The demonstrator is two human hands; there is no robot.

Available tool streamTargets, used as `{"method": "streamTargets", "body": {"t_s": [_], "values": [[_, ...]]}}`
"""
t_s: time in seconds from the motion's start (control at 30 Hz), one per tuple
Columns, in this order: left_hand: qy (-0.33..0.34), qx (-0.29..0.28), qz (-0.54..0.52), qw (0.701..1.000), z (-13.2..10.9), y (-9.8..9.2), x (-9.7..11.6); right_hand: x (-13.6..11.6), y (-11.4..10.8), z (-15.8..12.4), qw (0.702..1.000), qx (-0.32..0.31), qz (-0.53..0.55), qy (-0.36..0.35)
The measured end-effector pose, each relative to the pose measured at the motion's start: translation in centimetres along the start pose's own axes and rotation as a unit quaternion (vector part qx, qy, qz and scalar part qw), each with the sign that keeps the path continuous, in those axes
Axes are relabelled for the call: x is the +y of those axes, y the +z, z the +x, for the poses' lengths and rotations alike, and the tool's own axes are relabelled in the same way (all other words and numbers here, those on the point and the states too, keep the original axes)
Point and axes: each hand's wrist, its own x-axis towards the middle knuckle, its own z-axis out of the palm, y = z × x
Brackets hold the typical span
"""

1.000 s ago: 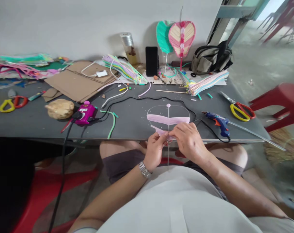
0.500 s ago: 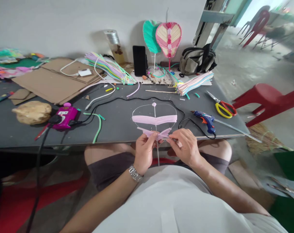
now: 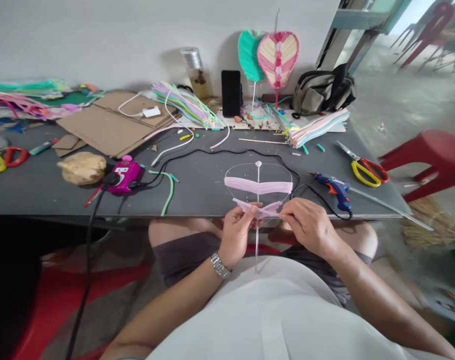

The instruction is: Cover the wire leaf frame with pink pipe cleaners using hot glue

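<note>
In front of me, at the table's front edge, is a wire-hoop fan frame [image 3: 258, 172] with a central stem and a small pale pink ball at its top. A band of lilac-pink pipe cleaners [image 3: 274, 188] runs across the hoop, dipping slightly at the stem. Lower down, more pink strips cross in a shallow X. My left hand [image 3: 235, 235] pinches these crossed strips at the stem between thumb and fingers. At the right side, my right hand [image 3: 310, 225] is closed in a pinch on the end of a pink pipe cleaner.
A blue glue gun [image 3: 334, 189] and yellow-red scissors [image 3: 364, 167] lie to the right. Pipe cleaner bundles [image 3: 319, 129], a phone [image 3: 231, 93], two finished fans [image 3: 278, 57] and a bag [image 3: 323, 92] stand behind. Left are cardboard [image 3: 114, 130], a magenta power socket [image 3: 125, 175] and black cables.
The camera view has swung left, so everything appears further right. My right hand has drawn slightly outward with the pipe cleaner end, while my left hand keeps its pinch at the stem.
</note>
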Motion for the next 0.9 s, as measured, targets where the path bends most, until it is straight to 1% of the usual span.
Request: {"method": "streamTargets", "body": {"t_s": [0.2, 0.3, 0.4, 0.53, 0.7, 0.8, 0.9], "values": [[0.002, 0.006, 0.015, 1.0, 0.1, 0.1, -0.1, 0.1, -0.3, 0.0, 0.999, 0.036, -0.01, 0.008], [0.011, 0.01, 0.019, 1.0, 0.2, 0.1, -0.3, 0.0, -0.1, -0.1, 0.999, 0.049, -0.013, -0.01], [0.016, 0.009, 0.029, 0.999, 0.3, 0.0, -0.4, -0.1, -0.1, -0.1, 0.998, 0.053, -0.025, -0.023], [0.027, 0.017, 0.044, 0.999, 0.3, -0.2, -0.5, 0.0, 0.1, -0.5, 0.997, 0.062, -0.041, -0.008], [0.027, 0.02, 0.051, 0.998, 0.2, -0.3, -0.6, -0.2, 0.4, -0.7, 0.997, 0.053, -0.051, 0.0], [0.034, 0.019, 0.051, 0.998, 0.2, -0.3, -0.8, -0.5, 0.5, -0.5, 0.994, 0.09, -0.05, 0.023], [0.036, 0.023, 0.058, 0.997, 0.1, -0.3, -0.9, -0.9, 0.8, -0.2, 0.988, 0.134, -0.032, 0.063]]}}
